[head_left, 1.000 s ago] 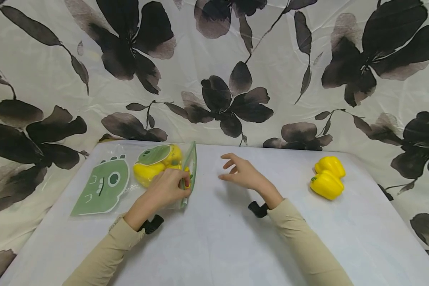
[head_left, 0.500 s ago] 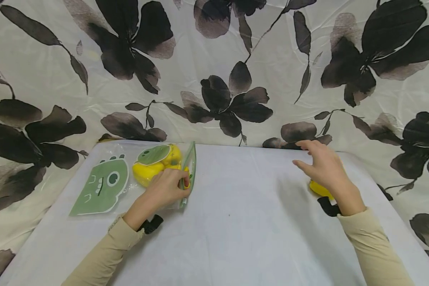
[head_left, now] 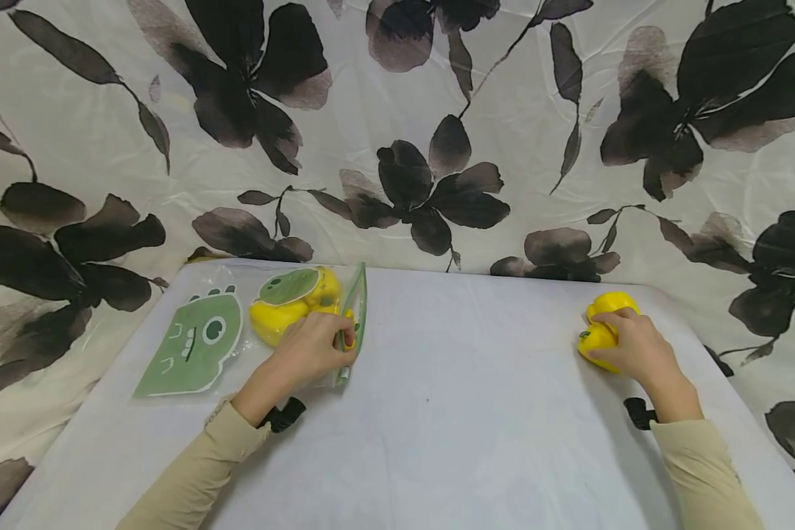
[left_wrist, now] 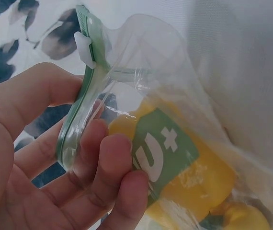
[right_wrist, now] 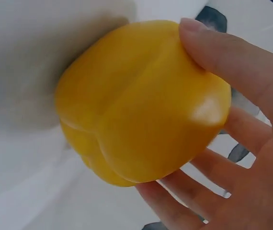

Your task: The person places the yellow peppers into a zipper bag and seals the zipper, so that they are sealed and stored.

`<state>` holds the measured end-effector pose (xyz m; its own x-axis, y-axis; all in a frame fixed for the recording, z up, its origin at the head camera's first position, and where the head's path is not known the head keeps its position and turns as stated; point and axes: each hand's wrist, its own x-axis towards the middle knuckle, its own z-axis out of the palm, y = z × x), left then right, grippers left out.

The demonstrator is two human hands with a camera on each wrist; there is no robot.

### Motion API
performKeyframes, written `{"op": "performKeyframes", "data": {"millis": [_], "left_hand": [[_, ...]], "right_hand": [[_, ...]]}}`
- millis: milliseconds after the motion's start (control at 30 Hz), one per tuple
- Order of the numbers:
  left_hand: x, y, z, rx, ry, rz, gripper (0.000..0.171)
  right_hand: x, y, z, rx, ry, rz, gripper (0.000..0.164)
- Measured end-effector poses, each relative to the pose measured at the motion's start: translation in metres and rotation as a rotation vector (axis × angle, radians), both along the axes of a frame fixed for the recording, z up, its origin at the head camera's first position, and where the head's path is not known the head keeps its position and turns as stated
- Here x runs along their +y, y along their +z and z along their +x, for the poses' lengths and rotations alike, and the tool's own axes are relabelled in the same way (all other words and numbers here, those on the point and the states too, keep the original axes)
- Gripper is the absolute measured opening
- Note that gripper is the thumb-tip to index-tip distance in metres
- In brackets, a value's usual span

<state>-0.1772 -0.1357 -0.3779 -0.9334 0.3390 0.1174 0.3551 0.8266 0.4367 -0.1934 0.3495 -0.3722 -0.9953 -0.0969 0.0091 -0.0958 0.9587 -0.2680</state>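
Observation:
My left hand [head_left: 314,342] holds the mouth of a clear zip bag [head_left: 202,335] printed with a green cartoon face. In the left wrist view its green zip edge [left_wrist: 74,122] runs between the thumb and fingers, with a white slider [left_wrist: 84,49] near the top. Yellow bell peppers [head_left: 274,322] lie inside the bag, partly covered by the hand and the print. At the right, my right hand [head_left: 639,350] grips the nearer yellow bell pepper [right_wrist: 141,105], thumb on one side and fingers on the other. Another yellow bell pepper [head_left: 612,300] sits just behind it.
A white-covered table [head_left: 450,412] stretches between the bag and the loose peppers. Behind it hangs a pale cloth [head_left: 344,132] with dark flower prints. Both wrists wear a black camera band [head_left: 285,414].
My right hand has moved from mid-table to the right, then down onto the nearer loose pepper, which it now grips. The left hand has stayed at the bag's mouth.

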Motion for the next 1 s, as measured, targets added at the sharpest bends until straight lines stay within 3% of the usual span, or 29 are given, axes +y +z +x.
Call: {"op": "performKeyframes", "data": {"millis": [500,800,1000], "left_hand": [[0.000,0.000,0.000,0.008,0.002,-0.002,0.013],[-0.001,0.000,0.000,0.000,0.001,0.003,0.013],[-0.001,0.000,0.001,0.001,-0.003,0.010,0.014]], "right_hand": [[-0.007,-0.004,0.005,0.061,-0.018,0.015,0.062],[-0.023,0.003,0.011,-0.074,0.004,0.087,0.075],[-0.035,0.011,0.014,-0.165,0.065,0.125,0.072]]}}
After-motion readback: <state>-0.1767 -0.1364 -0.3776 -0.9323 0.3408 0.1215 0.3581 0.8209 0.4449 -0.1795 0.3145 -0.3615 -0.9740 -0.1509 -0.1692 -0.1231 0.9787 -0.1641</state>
